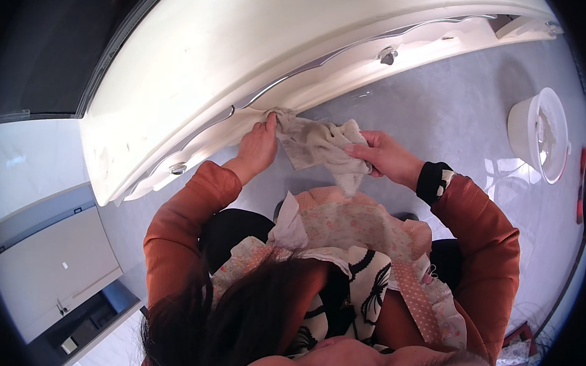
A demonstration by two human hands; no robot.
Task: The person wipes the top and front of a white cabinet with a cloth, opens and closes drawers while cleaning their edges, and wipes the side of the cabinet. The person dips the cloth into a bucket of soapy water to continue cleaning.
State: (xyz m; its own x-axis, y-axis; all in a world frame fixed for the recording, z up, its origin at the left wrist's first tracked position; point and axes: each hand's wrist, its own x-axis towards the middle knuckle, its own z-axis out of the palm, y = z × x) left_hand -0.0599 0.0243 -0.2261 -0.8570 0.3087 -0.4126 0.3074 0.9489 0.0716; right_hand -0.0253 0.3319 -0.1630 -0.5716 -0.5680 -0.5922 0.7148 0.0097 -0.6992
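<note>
A damp-looking beige-grey cloth [320, 139] stretches between my two hands in front of a cream cabinet [220, 55] with a glossy, curved top. My left hand [259, 146] has its index finger extended on one end of the cloth, against the cabinet's lower front; its other fingers are curled and partly hidden. My right hand [386, 155] grips the bunched other end between thumb and fingers, over the grey floor. Silver scalloped trim [278, 85] runs along the cabinet front. Below it are two metal knobs, one to the right [387, 55] and one to the left [178, 168].
A white plastic bucket [519, 125] stands on the grey tiled floor [441, 106] at the right. A dark screen-like panel [41, 45] rises above the cabinet's left end. At lower left is a pale cabinet [55, 265] with an open dark compartment. Another tissue or white cloth [288, 225] hangs at my apron.
</note>
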